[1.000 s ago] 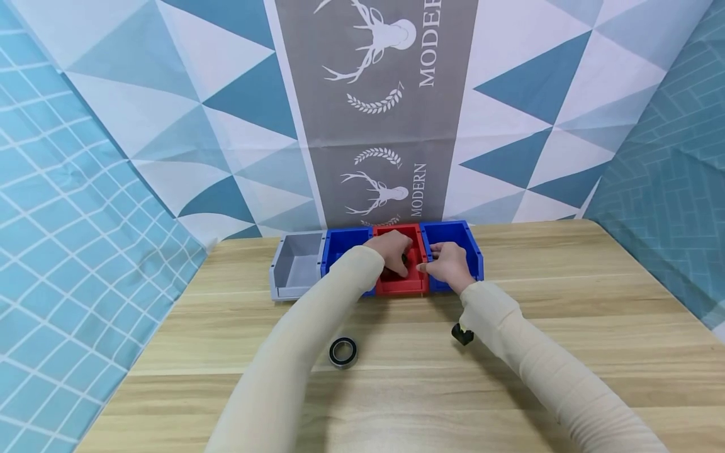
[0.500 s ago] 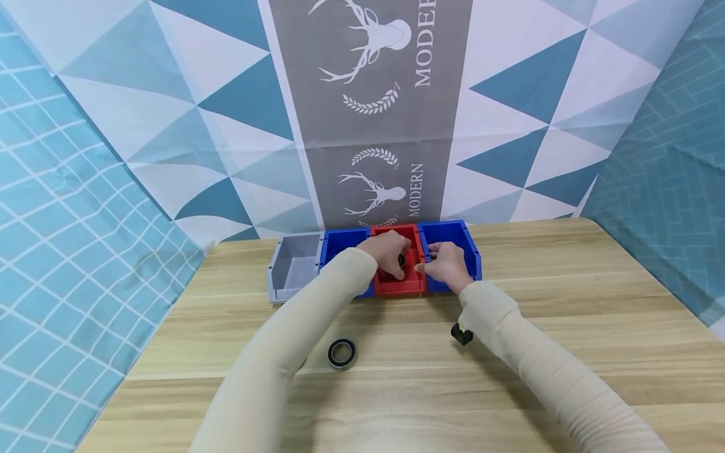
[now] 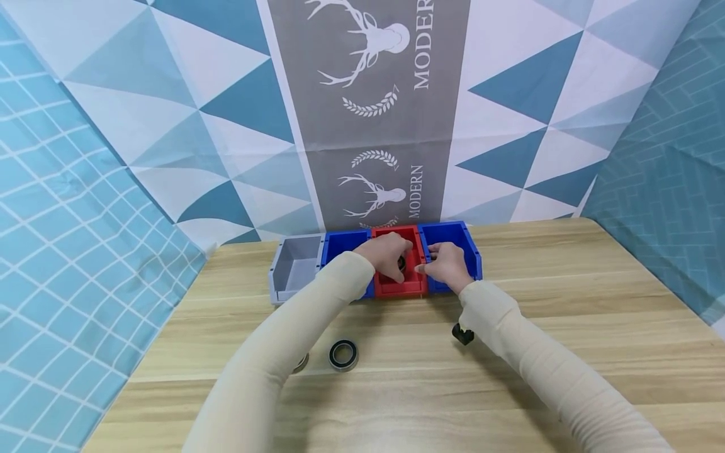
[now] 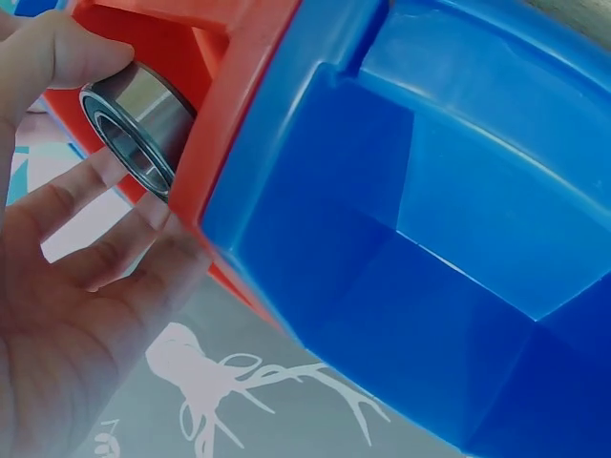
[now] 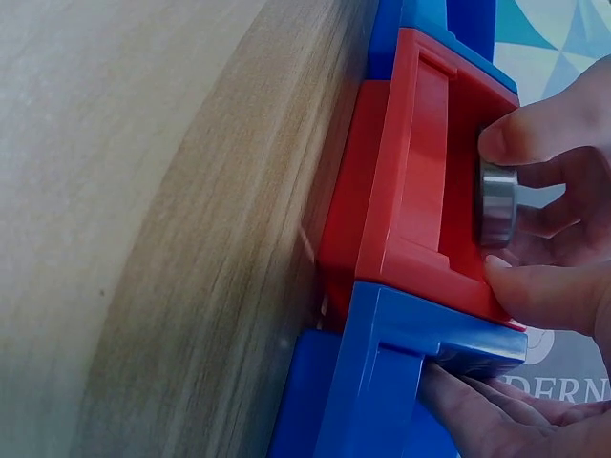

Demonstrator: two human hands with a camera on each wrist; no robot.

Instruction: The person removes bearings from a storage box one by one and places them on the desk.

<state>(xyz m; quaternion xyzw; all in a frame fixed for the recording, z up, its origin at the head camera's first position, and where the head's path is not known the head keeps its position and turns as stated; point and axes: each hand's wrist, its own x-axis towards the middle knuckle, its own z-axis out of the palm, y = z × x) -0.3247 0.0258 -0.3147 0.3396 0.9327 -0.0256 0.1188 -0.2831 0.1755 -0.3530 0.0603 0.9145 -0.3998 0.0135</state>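
Four bins stand touching in a row at the back edge of the table [image 3: 566,302], against the backdrop [image 3: 374,126]. Leftmost bin [image 3: 294,267], then second bin [image 3: 340,242], third bin [image 3: 399,289], rightmost bin [image 3: 467,248]. Left hand [image 3: 385,255] over third bin, holding a bearing [image 4: 138,124] just above its rim. Right hand [image 3: 447,264] on the wall between third and rightmost bins. Nearer the person: a second bearing [image 3: 343,354] on the table left of centre, another part [image 3: 301,362] just left of it, half hidden by the left sleeve; a small clip [image 3: 462,333] to the right, beside the right forearm.

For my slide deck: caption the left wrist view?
Left hand holding a steel bearing over the red bin, beside a blue bin.
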